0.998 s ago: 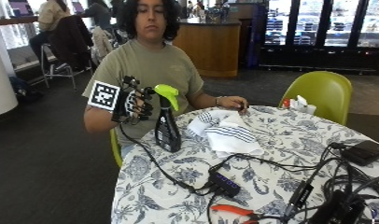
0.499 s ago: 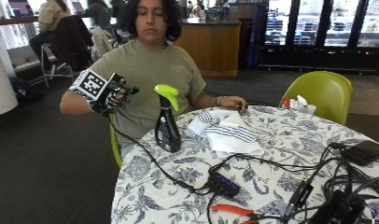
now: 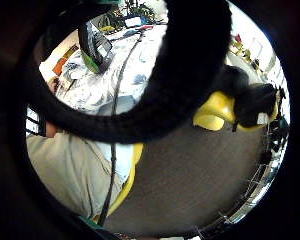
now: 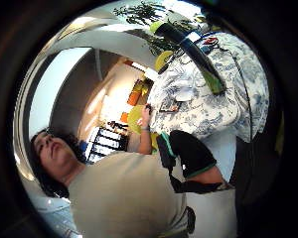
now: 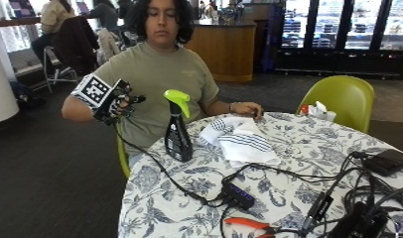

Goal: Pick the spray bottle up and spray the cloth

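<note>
A black spray bottle [image 5: 178,134] with a green trigger head stands upright near the table's edge in front of the person. A white cloth [image 5: 244,141] with dark stripes lies crumpled just beside it, toward the table's middle. My gloved right hand [image 5: 117,105] hangs in the air off the table's edge, a hand's width from the bottle, fingers relaxed and holding nothing. The bare left hand [image 5: 251,110] rests at the cloth's far edge. Both palm views show the spray bottle [image 3: 95,45] [image 4: 188,49] standing apart from the palm on the flowered tablecloth.
Black cables run from the hand across the table [image 5: 301,163] to a black hub [image 5: 237,194]. Orange pliers [image 5: 251,224] lie at the front edge. A black device [image 5: 386,161] and more cables fill the right side. A green chair [image 5: 340,96] stands behind.
The gloved hand has drawn away from beside the bottle's neck, out past the table's edge, and hovers there. The bottle and cloth have not moved.
</note>
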Tool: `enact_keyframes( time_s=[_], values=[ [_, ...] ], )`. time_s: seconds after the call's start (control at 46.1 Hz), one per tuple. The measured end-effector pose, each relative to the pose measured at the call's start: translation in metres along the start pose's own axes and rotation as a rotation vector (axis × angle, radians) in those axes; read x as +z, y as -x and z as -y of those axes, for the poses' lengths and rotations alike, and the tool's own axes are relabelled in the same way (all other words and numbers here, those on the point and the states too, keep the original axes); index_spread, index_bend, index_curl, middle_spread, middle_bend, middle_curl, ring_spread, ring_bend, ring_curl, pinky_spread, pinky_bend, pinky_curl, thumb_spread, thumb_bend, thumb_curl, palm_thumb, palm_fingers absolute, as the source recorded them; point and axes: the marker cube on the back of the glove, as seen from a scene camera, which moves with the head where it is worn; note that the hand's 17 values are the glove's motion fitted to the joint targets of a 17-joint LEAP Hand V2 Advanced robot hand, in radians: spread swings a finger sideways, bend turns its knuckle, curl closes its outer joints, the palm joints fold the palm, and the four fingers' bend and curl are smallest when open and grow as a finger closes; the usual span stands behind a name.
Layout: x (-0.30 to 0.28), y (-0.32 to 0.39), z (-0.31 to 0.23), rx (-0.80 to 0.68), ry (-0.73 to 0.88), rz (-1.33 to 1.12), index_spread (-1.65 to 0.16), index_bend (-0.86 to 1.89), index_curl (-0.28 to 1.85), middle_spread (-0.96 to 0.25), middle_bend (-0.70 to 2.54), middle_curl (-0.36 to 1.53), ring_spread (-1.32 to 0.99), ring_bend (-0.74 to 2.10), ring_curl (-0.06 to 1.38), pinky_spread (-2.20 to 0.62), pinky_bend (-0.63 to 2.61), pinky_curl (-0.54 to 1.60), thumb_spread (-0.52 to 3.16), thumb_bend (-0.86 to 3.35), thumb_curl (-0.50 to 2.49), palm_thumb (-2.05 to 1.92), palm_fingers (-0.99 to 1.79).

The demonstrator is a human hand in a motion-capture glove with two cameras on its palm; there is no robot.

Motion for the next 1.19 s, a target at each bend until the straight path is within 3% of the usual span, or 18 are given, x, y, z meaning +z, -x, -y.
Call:
enact_keyframes(
  time_s=[0.282,0.521,0.716,0.803,0.912,1.02,1.194],
  values=[
    [0.040,0.001,0.068,0.018,-0.027,0.270,-0.34,0.13,0.28,0.04,0.22,0.37,-0.01,0.36,0.31,0.26,0.30,0.34,1.09,-0.01,0.39,0.63,0.32],
    [0.060,0.001,0.128,0.035,-0.131,0.275,-0.30,0.11,0.26,0.06,0.22,0.37,0.00,0.39,0.32,0.24,0.30,0.35,1.08,-0.01,0.40,0.70,0.34],
    [0.076,0.007,0.174,0.076,-0.283,0.454,-0.26,0.11,0.24,0.05,0.23,0.37,-0.01,0.44,0.33,0.22,0.32,0.35,1.05,-0.01,0.41,0.75,0.44],
    [0.085,0.010,0.191,0.173,-0.359,0.493,-0.25,0.11,0.23,0.04,0.24,0.38,-0.02,0.47,0.34,0.19,0.35,0.36,1.04,-0.01,0.41,0.78,0.54],
    [0.094,0.004,0.196,0.053,-0.284,0.497,-0.23,0.11,0.23,0.03,0.24,0.38,-0.04,0.50,0.36,0.16,0.34,0.36,1.01,-0.02,0.41,0.79,0.61],
    [0.100,0.001,0.216,0.080,-0.363,0.506,-0.22,0.11,0.23,0.02,0.24,0.38,-0.05,0.51,0.36,0.13,0.33,0.36,0.99,-0.02,0.41,0.79,0.63],
    [0.107,-0.008,0.242,0.046,-0.339,0.473,-0.22,0.11,0.23,0.01,0.23,0.39,-0.07,0.52,0.37,0.11,0.30,0.36,0.97,-0.02,0.42,0.80,0.66]
  ],
)
